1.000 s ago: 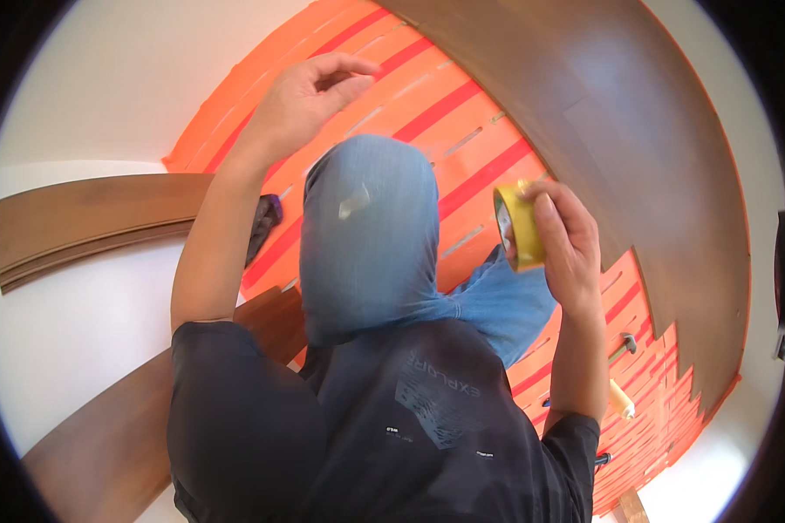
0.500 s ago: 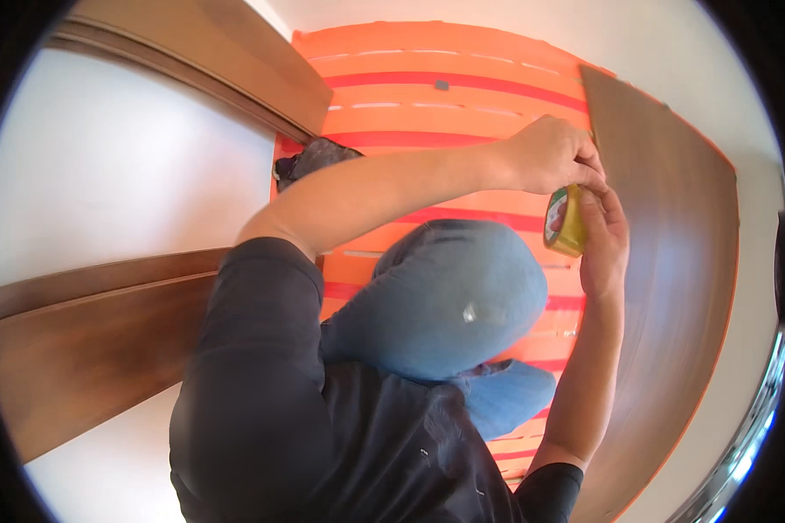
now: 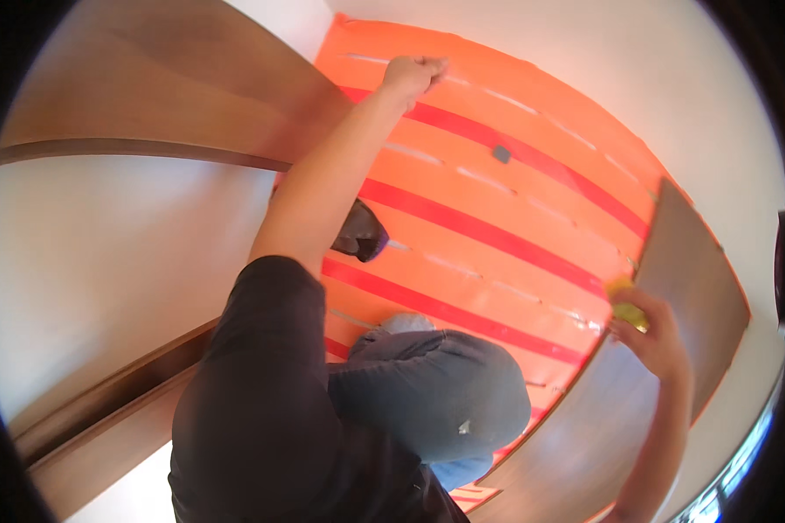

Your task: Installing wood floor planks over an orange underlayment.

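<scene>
Tape roll, in half-curled right hand, left hand pinched

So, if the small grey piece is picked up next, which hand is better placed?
Probably the left hand: it appears nearer to the grey piece, while the right hand holds the yellow roll. Whether the left is empty is unclear.

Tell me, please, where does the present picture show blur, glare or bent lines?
Head view: the yellow tape roll in the right hand looks soft; in the same head view, a pale sheen lies on the brown floorboards; also in head view, the brown panel's lower edge curves.
</scene>
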Available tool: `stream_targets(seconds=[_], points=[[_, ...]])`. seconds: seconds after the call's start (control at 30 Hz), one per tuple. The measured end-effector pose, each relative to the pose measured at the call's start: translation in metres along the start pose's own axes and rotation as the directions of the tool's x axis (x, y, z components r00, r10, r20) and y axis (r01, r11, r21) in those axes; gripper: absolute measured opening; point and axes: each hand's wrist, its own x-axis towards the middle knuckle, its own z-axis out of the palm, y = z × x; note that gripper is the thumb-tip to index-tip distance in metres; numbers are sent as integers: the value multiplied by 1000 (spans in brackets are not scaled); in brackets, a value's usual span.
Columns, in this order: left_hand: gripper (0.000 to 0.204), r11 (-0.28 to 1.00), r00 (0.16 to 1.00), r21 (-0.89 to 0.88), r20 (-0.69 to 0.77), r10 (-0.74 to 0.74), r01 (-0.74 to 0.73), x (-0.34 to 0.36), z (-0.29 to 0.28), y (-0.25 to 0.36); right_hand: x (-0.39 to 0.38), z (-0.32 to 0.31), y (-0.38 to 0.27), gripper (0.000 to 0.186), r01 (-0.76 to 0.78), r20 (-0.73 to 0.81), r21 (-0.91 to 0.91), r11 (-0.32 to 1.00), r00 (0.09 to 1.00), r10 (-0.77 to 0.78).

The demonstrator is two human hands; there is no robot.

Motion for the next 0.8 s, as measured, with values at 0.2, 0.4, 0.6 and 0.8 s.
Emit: stream_targets(seconds=[0.2, 0.4, 0.6, 0.8], points=[[34, 994, 834, 78, -552, -16, 70, 103, -94, -27, 67, -121, 33, 31, -279, -87, -26, 960, 957, 276], [40, 231, 757, 724, -641, -123, 650, 135, -92, -19, 128, -126, 45, 30, -279, -65, -201, 939, 960, 271], [23, 310, 593, 560, -805, -16, 768, 117, -146, -42, 219, -108, 44, 33, -94, -35, -189, 977, 995, 89], [22, 783, 367, 251, -930, 31, 569, 99, -126, -32, 260, -92, 64, 36, -161, -5, -58, 985, 987, 161]])
